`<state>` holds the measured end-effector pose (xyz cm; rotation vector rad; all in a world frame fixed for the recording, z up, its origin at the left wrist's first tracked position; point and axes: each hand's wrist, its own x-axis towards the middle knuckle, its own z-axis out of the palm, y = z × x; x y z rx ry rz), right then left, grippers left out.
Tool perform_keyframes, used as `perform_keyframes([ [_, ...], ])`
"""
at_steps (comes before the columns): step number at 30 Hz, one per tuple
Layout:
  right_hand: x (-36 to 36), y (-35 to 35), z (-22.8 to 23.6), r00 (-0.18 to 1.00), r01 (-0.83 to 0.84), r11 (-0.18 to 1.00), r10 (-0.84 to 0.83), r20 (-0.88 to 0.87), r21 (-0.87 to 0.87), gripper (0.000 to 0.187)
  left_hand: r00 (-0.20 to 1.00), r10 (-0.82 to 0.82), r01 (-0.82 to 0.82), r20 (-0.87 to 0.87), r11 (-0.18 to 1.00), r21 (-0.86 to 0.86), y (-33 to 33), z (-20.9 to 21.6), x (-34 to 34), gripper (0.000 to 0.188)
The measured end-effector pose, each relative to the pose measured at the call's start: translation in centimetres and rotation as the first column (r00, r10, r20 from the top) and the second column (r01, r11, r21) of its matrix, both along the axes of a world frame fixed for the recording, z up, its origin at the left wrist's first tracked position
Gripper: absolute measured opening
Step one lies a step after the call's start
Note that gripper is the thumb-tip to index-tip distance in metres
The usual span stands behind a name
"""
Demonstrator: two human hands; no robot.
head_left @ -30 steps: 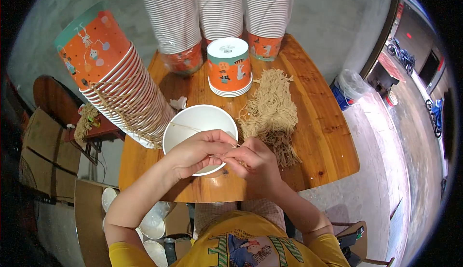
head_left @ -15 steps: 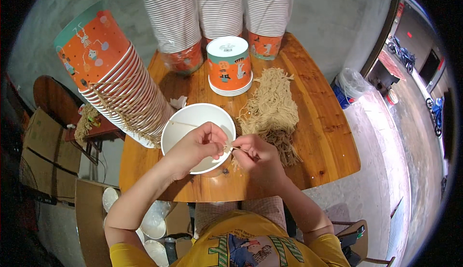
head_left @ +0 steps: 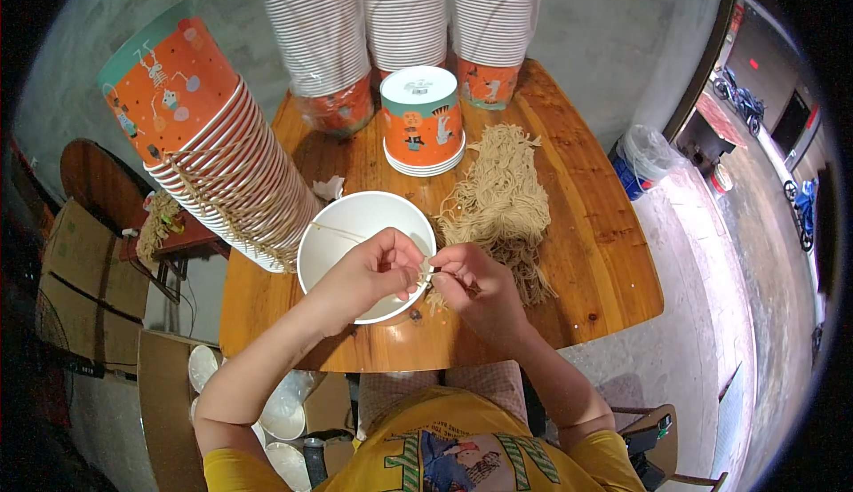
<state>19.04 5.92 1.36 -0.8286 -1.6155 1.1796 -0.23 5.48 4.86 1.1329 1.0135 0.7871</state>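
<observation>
A white-lined paper bucket (head_left: 388, 210) stands at the table's near edge, its open mouth facing up. A thin tan cord (head_left: 336, 231) runs across its inside from the left wall toward my fingers. Over the bucket's right rim, my left hand (head_left: 373, 272) pinches the cord between thumb and fingers. My right hand (head_left: 484, 289) is just right of the rim, its thumb and fingertips closed on the cord's end. The fingers partly hide the cord there. Beyond my right hand lies a heap of tan cords (head_left: 502, 194).
A tall leaning stack of orange buckets (head_left: 222, 150) with cord handles rises at the left. An upside-down bucket stack (head_left: 422, 128) stands at the middle back, before several plastic-wrapped stacks (head_left: 404, 21). A blue bin (head_left: 635, 176) is on the floor at right.
The fingertips of both hands have shifted slightly at the rim, still pinching the cord. The bucket has barely moved, and the other things have stayed in place.
</observation>
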Motion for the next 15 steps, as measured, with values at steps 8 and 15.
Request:
perform_keyframes([
  [8,-0.59,0.13,0.29,0.944,0.12,0.892,-0.238,0.227,0.435,0.013,0.961,0.046,0.038,-0.274,0.954,0.297,-0.71,0.7,0.77,0.017],
  [15,-0.99,0.02,0.4,0.951,0.163,0.897,-0.255,0.178,0.411,0.011,0.974,0.016,0.063,-0.228,0.939,0.338,-0.71,0.33,0.41,0.017],
])
